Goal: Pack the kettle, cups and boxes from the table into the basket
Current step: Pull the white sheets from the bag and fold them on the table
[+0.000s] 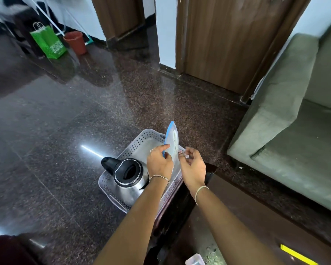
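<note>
A white perforated basket [134,144] stands on the dark floor beside the table. A steel kettle [129,180] with a black lid and handle sits in its near-left part. My left hand [159,163] grips a flat clear box with a blue rim [172,140], held on edge and upright over the basket's right side. My right hand [192,167] hovers just right of the box with its fingers loosely curled, holding nothing. Another clear box [195,260] shows at the bottom edge on the table.
The dark wooden table [243,217] fills the lower right, touching the basket. A grey-green sofa [294,115] stands at the right. A green paper bag [49,42] and a red bucket [75,42] are far back left. A wooden door [224,39] is behind.
</note>
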### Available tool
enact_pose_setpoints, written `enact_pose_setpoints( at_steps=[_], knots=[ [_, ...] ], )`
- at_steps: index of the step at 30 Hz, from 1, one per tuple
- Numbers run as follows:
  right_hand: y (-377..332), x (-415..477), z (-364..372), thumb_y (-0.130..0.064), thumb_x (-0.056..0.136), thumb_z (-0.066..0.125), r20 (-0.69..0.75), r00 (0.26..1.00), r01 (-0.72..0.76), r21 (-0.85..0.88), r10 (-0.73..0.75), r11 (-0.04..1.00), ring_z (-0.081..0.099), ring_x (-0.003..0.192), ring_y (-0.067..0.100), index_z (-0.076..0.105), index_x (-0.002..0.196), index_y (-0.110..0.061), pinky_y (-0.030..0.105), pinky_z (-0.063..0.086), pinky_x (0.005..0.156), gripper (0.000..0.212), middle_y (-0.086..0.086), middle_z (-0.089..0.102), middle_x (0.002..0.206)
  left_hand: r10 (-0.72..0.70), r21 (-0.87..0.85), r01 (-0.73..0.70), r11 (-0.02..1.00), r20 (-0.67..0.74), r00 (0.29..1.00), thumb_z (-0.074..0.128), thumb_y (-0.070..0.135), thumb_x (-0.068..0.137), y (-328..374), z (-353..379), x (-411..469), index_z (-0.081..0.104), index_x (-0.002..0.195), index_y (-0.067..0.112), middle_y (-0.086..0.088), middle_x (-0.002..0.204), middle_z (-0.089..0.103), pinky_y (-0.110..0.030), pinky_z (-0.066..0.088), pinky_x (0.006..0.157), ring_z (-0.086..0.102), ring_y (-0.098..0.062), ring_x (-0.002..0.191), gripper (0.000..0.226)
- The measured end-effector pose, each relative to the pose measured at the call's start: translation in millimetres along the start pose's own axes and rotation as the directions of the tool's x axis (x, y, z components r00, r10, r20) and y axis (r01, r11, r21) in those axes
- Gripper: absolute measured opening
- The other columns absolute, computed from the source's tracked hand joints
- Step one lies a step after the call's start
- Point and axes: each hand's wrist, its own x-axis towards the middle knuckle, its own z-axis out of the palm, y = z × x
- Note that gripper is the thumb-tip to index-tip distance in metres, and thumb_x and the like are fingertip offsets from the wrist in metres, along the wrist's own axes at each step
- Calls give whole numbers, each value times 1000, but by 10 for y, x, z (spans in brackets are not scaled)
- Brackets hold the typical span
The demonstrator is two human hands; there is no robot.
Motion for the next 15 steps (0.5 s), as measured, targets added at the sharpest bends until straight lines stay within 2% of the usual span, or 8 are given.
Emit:
enact_pose_setpoints(
  at_steps=[3,5,6,8,9,13,15],
  knots=[
    [-238,-174,-182,-30,87,65,-21,993,119,-54,-120,991,60,99,6,55,119,-27,26,50,90,33,-11,59,115,56,-20,-56,998,20,998,58,4,83,197,-193,-178,71,110,22,-1,112,71,-30,48,93,64,-20,102,34],
    [-377,-299,-328,-24,86,66,-17,960,272,-172,-279,947,56,106,13,56,119,-25,28,46,95,35,-8,58,118,102,-52,-98,994,66,993,59,1,81,326,-312,-300,71,110,20,0,112,72,-31,48,98,65,-19,105,37],
    [-447,-373,-413,-21,85,66,-1,928,361,-236,-372,902,54,110,15,56,120,-23,24,41,98,37,-6,57,120,128,-67,-122,990,94,987,59,-1,80,391,-376,-368,71,110,19,1,112,72,-33,48,100,65,-18,106,38],
    [-602,-529,-596,-14,84,64,56,845,516,-347,-532,783,49,120,15,58,122,-18,14,29,105,39,-3,57,126,200,-66,-192,979,144,969,61,-1,78,513,-504,-512,71,111,18,1,113,72,-36,48,101,65,-17,106,39],
    [-682,-596,-676,-12,84,64,90,802,573,-394,-591,718,48,124,15,59,121,-16,15,28,108,37,-1,58,128,243,-50,-238,970,160,957,62,0,78,559,-559,-574,71,111,19,2,113,71,-36,49,100,65,-16,106,39],
    [-984,-885,-1029,-10,88,60,229,615,724,-543,-755,425,56,120,22,69,106,-10,37,36,111,21,5,66,118,382,28,-393,919,180,907,66,6,77,731,-784,-862,69,114,25,5,115,69,-33,49,99,63,-13,107,41],
    [-1089,-1016,-1178,-15,91,56,302,586,709,-640,-752,295,63,106,19,70,98,-15,39,29,114,16,0,70,102,414,51,-429,902,183,892,67,8,75,794,-874,-1001,68,114,28,7,116,68,-29,49,97,62,-12,106,44]
  ],
)
